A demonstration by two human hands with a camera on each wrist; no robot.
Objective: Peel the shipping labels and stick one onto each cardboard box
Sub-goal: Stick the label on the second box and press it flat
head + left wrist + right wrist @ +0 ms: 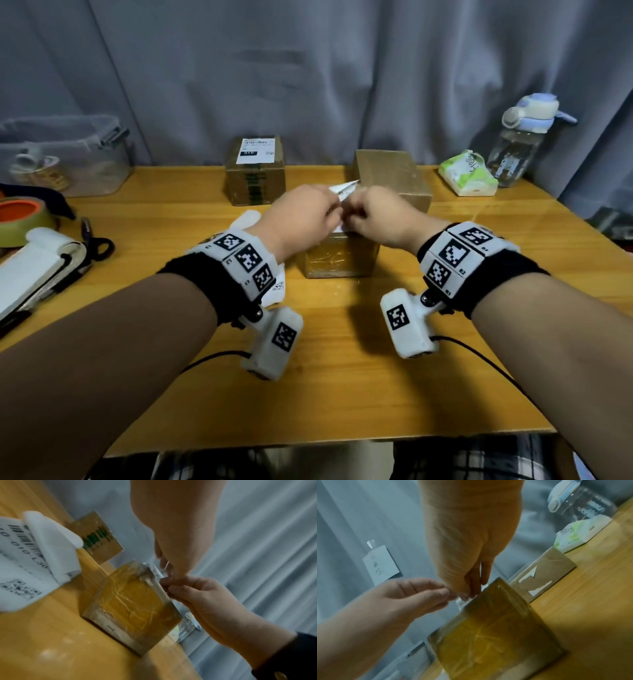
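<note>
Both hands meet above the near taped cardboard box, which stands mid-table. My left hand and right hand each pinch a white shipping label just over the box's far top edge. In the right wrist view the label peeks out below my right fingertips, beside the box. The back left box carries a label on top. Only bare cardboard shows on top of the back right box.
Loose label sheets lie on the table left of the near box. A clear plastic bin, tape roll and scissors sit at the left. A tissue pack and water bottle stand back right.
</note>
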